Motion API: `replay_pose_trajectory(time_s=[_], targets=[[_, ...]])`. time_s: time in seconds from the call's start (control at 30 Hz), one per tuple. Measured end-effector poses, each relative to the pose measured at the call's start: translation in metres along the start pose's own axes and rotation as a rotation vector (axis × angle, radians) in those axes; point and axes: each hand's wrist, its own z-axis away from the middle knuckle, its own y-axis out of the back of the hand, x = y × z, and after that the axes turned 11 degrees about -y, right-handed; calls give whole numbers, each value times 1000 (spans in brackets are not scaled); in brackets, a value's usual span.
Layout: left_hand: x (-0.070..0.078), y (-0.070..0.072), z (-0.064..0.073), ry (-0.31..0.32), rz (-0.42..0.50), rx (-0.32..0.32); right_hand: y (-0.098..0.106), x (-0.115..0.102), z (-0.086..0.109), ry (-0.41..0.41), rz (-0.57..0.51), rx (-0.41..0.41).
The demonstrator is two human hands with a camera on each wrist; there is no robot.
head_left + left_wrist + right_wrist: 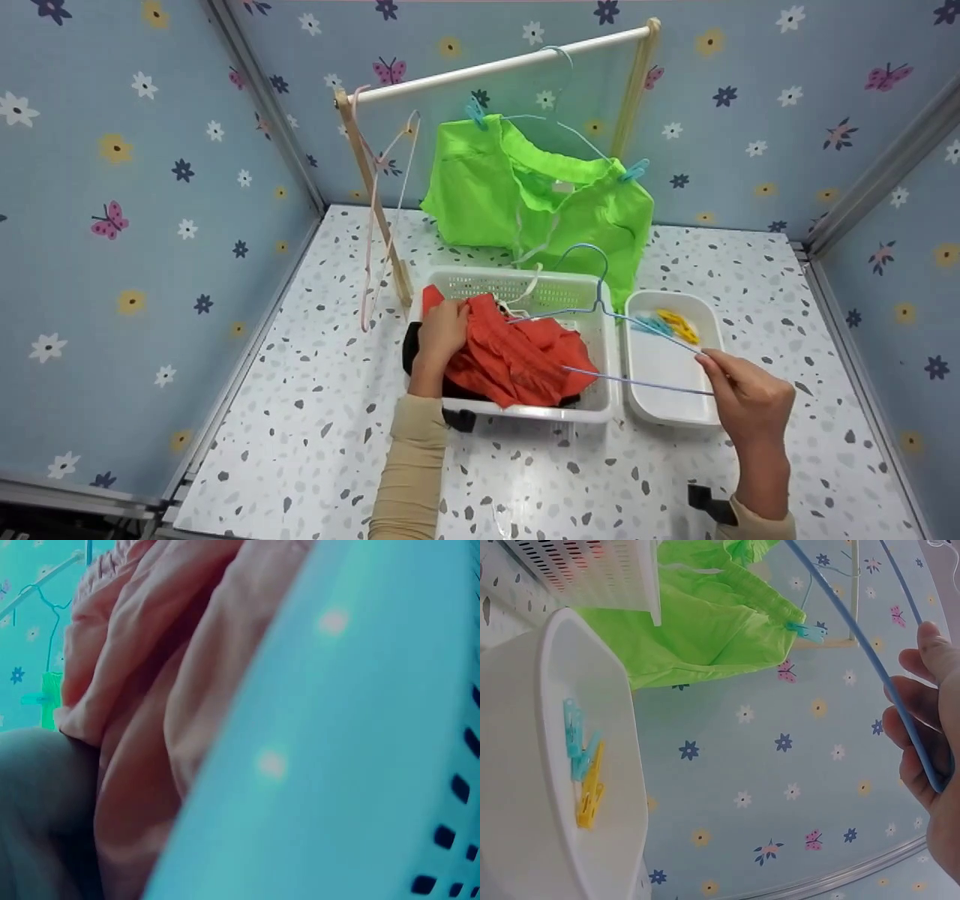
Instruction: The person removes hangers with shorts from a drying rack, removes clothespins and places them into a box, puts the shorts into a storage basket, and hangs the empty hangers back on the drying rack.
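My left hand (442,334) reaches into the white basket (517,412) and grips the left end of a red garment (517,352) with a gathered waistband. In the left wrist view the red cloth (142,675) stands up in folds beside the basket wall (300,787). My right hand (754,394) holds one end of a blue wire hanger (599,296), its hook pointing away toward the back. The hanger's far end overlaps the red garment in the head view. The right wrist view shows the hanger's wire (862,634) running through the curled fingers.
Bright green shorts (585,210) hang by two blue clips from a hanger on the white rail (495,67). A pink hanger (367,247) and a pale one hang at its left end. Beside the basket, a white tray (667,375) holds yellow clips (679,327) and blue clips (651,324).
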Motion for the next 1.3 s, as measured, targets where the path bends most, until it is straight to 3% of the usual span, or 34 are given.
replay_pose_trajectory(time_s=[0.23, 0.5, 0.83, 0.97, 1.07, 1.23, 1.3], targets=[[-1, 3, 1, 104, -31, -5, 4, 3, 2, -53, 3, -6], [-3, 4, 5, 189, -86, 56, 13, 4, 3, -120, 25, -7], [-3, 10, 10, 176, -93, 202, 16, 5, 3, -221, -53, 107], [2, 16, 13, 92, -150, 203, 12, 1, 3, -219, -89, 91], [9, 22, 22, 12, -176, 137, 8, -2, 5, -212, -100, 64], [22, 27, 43, -27, -131, -167, 2, -2, 9, -244, -135, 23], [26, 26, 47, -34, -128, -247, 0, -5, 8, -258, -166, 9]])
